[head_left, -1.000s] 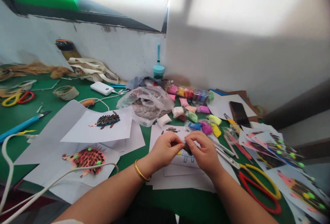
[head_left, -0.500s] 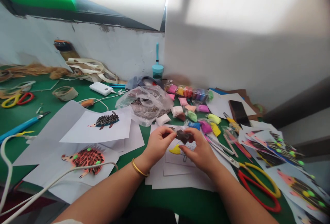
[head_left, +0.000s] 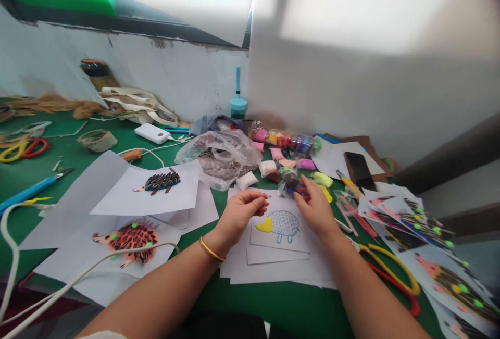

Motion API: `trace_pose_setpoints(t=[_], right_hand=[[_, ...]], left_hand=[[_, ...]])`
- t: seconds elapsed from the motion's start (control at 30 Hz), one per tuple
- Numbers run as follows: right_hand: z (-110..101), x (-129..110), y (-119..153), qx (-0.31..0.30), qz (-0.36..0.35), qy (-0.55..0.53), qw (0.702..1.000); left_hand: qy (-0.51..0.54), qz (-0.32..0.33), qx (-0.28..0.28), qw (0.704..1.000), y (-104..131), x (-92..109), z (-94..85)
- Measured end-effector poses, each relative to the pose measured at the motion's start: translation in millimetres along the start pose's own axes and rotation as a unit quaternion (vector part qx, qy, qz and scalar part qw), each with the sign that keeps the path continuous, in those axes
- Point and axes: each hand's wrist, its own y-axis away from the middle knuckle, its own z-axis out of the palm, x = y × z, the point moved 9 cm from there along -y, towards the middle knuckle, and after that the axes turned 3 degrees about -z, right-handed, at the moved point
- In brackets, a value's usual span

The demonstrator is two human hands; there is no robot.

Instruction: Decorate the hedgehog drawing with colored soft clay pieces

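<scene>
The fingertips of my left hand (head_left: pixel 245 213) are pinched together, with a tiny dark bit of clay showing at their tips. My right hand (head_left: pixel 313 208) has its fingers apart beside a small packet of dark clay (head_left: pixel 289 178), which lies among the other coloured packets. Between and below both hands is a hedgehog drawing (head_left: pixel 284 223) in blue outline, its snout filled with yellow clay. It rests on a stack of white sheets (head_left: pixel 258 272).
A plastic bag of seeds (head_left: pixel 219 159) stands behind the hands. Large scissors (head_left: pixel 390 271) lie at right, near finished hedgehog pictures (head_left: pixel 449 276) and a phone (head_left: pixel 359 171). At left are a seed hedgehog (head_left: pixel 133 242), a white cable (head_left: pixel 78 276) and a blue cutter (head_left: pixel 35 190).
My hands have parted. The right one moved away and up with the dark clay packet, which is now among the other packets. The yellow-snouted drawing is uncovered.
</scene>
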Motion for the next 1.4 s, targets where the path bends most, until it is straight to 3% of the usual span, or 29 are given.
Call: trace_pose_setpoints(t=[0.27,0.5,0.87,1.1,1.4], right_hand=[[-21,-45,10,0.055,-0.111,0.080,0.989],[-13,-90,29,0.027,-0.171,0.048,0.984],[-5,-108,41,-0.006,-0.211,0.003,0.978],[-2,-117,47,-0.015,-0.222,-0.017,0.975],[-2,-120,49,-0.015,-0.223,-0.027,0.974]], left_hand=[[0.048,-0.038,-0.034,0.998,4,-4,2.1],[0.120,-0.065,-0.056,0.989,4,-12,8.4],[0.109,-0.077,-0.114,0.985,8,-15,18.2],[0.104,-0.044,-0.144,0.983,9,-13,21.6],[0.067,-0.061,-0.132,0.987,12,-16,23.7]])
